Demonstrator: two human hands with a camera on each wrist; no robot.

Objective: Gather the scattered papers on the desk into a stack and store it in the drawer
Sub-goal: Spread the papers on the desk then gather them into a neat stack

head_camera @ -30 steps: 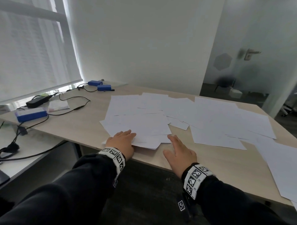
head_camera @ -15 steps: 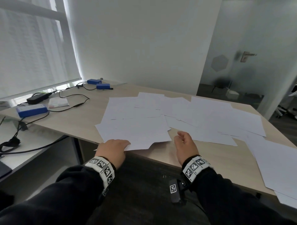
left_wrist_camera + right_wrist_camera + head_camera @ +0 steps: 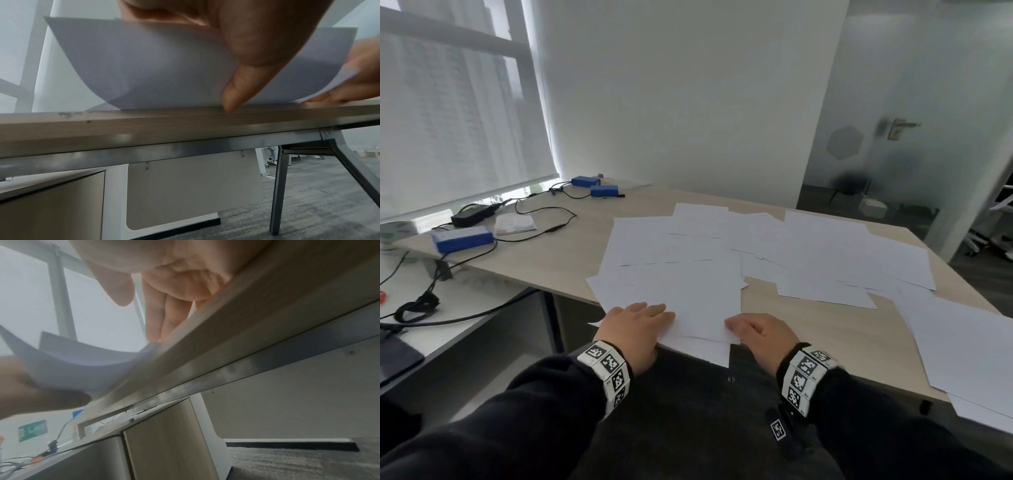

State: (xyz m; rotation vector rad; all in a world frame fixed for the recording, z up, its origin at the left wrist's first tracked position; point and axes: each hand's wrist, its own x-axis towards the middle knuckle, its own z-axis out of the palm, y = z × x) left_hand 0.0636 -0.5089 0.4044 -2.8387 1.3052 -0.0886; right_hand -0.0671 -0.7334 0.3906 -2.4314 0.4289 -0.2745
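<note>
Several white papers (image 3: 808,246) lie spread over the light wood desk (image 3: 825,329). The nearest sheets (image 3: 688,298) stick out past the front edge. My left hand (image 3: 635,323) grips their left corner, the thumb (image 3: 246,73) beneath the curled sheet (image 3: 144,65) and the fingers on top. My right hand (image 3: 755,330) rests at the sheets' right corner. Its straight fingers (image 3: 160,321) touch the paper (image 3: 72,366) at the desk edge, and the thumb is free. A wood-fronted cabinet (image 3: 51,203) stands under the desk at the left.
Blue boxes (image 3: 462,238), a black adapter (image 3: 472,216) and cables (image 3: 544,233) lie on the desk's left end. A lower white side table (image 3: 448,329) stands to the left. More sheets (image 3: 969,359) overhang the front edge at the right. A grey desk leg (image 3: 277,186) stands on carpet.
Both hands drew back to the front edge, and the near sheets slid with them and now overhang it. The right hand moved left onto the sheets' corner. The left thumb went under.
</note>
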